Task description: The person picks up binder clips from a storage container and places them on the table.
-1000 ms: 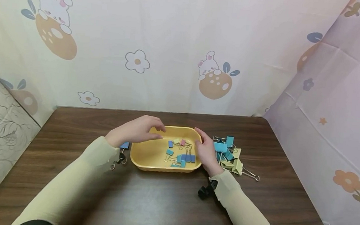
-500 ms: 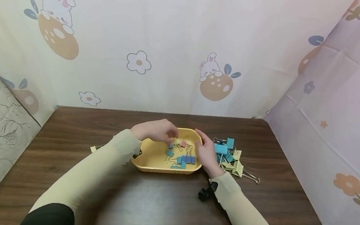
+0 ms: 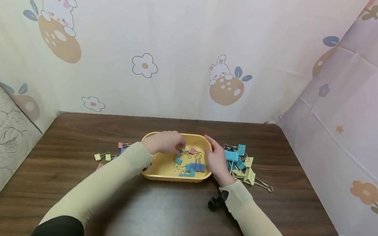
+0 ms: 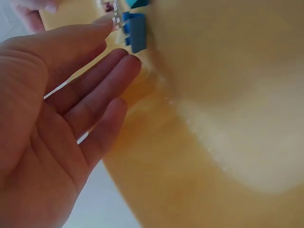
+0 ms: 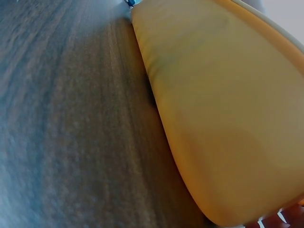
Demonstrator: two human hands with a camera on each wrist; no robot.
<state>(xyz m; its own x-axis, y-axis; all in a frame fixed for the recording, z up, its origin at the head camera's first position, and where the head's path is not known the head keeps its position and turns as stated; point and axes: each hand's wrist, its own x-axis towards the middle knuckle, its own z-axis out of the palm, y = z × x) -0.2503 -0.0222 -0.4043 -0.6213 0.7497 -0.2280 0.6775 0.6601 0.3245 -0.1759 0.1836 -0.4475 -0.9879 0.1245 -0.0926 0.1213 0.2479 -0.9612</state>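
Note:
A yellow tray [image 3: 164,169] holds several small binder clips, blue, teal, pink and pale yellow, mostly in its right half. My left hand [image 3: 165,142] reaches in over the tray's far left side. In the left wrist view, the thumb tip of my left hand [image 4: 61,95] pinches at the wire handle of a blue binder clip [image 4: 137,33]; the index fingertip is hidden behind the thumb. My right hand [image 3: 218,159] grips the tray's right end, thumb over the rim and fingers along the outside. The right wrist view shows the tray's outer wall [image 5: 213,109].
Right of the tray lies a heap of larger teal and pale yellow binder clips [image 3: 238,161]. Small pink, yellow and blue clips [image 3: 108,157] lie on the left of the brown wooden table [image 3: 169,211], partly behind the left sleeve. A patterned curtain stands behind the table.
My left hand has moved right and down into the tray, its fingers closing at the blue clip. More small clips on the left now show. My right hand stays on the tray's end.

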